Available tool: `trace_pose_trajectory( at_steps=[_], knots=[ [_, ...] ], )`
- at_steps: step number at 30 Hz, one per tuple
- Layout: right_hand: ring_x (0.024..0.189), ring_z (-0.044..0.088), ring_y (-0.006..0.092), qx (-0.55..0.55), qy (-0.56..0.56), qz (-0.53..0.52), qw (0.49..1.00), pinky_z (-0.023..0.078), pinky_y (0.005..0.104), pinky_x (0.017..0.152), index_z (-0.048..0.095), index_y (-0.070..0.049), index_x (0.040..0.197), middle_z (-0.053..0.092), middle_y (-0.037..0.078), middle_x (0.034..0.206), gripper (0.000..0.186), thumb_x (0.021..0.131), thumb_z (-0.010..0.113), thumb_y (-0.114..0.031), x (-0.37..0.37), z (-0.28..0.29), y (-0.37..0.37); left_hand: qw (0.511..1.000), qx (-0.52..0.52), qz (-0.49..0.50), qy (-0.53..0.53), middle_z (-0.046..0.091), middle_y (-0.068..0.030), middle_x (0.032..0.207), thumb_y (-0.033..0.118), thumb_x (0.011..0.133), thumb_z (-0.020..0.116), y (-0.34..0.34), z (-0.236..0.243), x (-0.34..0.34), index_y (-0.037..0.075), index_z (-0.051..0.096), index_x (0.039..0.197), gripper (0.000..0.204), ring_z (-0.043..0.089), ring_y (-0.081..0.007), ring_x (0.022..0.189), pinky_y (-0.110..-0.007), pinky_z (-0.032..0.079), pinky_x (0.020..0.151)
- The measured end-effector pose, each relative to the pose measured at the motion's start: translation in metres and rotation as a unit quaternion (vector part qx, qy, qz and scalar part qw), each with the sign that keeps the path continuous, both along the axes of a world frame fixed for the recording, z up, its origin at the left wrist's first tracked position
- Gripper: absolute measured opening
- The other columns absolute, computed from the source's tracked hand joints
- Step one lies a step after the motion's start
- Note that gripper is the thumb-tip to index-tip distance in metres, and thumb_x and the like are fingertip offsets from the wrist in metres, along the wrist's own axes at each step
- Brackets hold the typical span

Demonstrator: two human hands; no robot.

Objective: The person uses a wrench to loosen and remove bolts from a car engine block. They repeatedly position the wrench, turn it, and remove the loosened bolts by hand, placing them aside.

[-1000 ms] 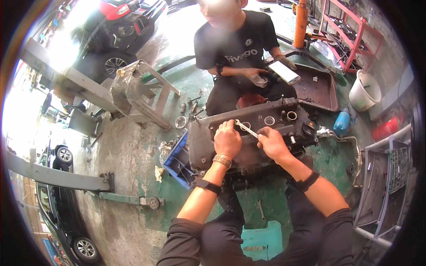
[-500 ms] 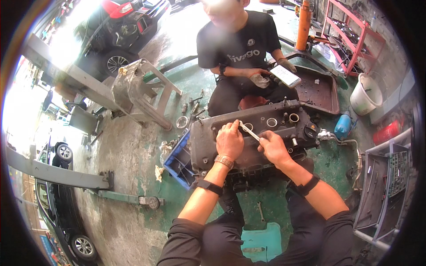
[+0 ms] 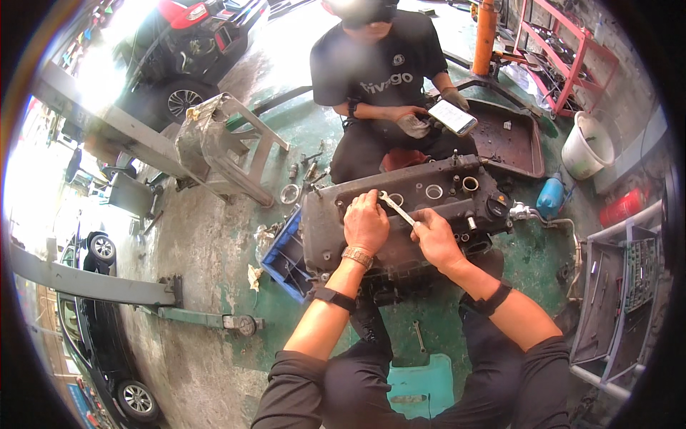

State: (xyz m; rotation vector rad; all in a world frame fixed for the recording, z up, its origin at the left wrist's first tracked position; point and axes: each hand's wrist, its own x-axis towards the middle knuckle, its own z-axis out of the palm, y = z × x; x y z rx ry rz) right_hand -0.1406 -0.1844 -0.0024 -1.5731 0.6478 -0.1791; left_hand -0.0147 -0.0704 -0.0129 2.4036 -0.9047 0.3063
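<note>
An engine with a dark valve cover [image 3: 332,218] lies before me. My right hand [image 3: 437,242] is closed round one end of a silver wrench [image 3: 400,211]. The wrench's open jaw rests over the cover, just right of my left fingertips. My left hand [image 3: 366,223] bends over the cover with its fingers drawn together; what they pinch, if anything, is hidden. Round holes [image 3: 434,191] run along the cover's far side. A black cap [image 3: 498,204] sits at its right end.
Across the engine sits a person [image 3: 379,71] with gloved hands and a phone [image 3: 452,116]. A blue crate [image 3: 282,250] stands left of the engine, a brown tray [image 3: 525,139] behind it. A second wrench [image 3: 419,336] lies near a teal stool [image 3: 423,382]. At right is a tool cart [image 3: 597,314].
The wrench's jaw now shows beside my left fingertips, which covered part of it before. The person opposite has lowered their head. The view has shifted slightly.
</note>
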Motion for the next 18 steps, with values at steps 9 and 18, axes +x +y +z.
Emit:
trace_pose_trajectory(
  at_steps=[9, 18],
  knots=[
    [0.068, 0.057, 0.0154, -0.003, -0.001, 0.018, 1.0, 0.045, 0.0309, 0.064, 0.059, 0.003, 0.107, 0.063, 0.008, 0.076, 0.021, 0.092, 0.048, -0.007, 0.002, -0.002, -0.004, 1.0, 0.014, -0.001, 0.01, 0.066, -0.0161, 0.096, 0.009, 0.085, 0.054, 0.0, 0.003, -0.001, 0.004, 0.062, 0.103, 0.021, 0.062, -0.0357, 0.093, -0.045, 0.05, 0.08],
    [0.064, 0.056, 0.0117, -0.034, -0.034, 0.041, 0.998, 0.044, 0.0271, 0.06, 0.062, 0.004, 0.1, 0.062, 0.006, 0.074, 0.018, 0.091, 0.051, -0.007, 0.013, 0.005, -0.021, 1.0, 0.015, -0.006, 0.007, 0.066, -0.0145, 0.1, 0.009, 0.082, 0.057, 0.002, 0.002, -0.001, 0.003, 0.063, 0.108, 0.028, 0.061, -0.0327, 0.096, -0.042, 0.05, 0.084]
  ],
)
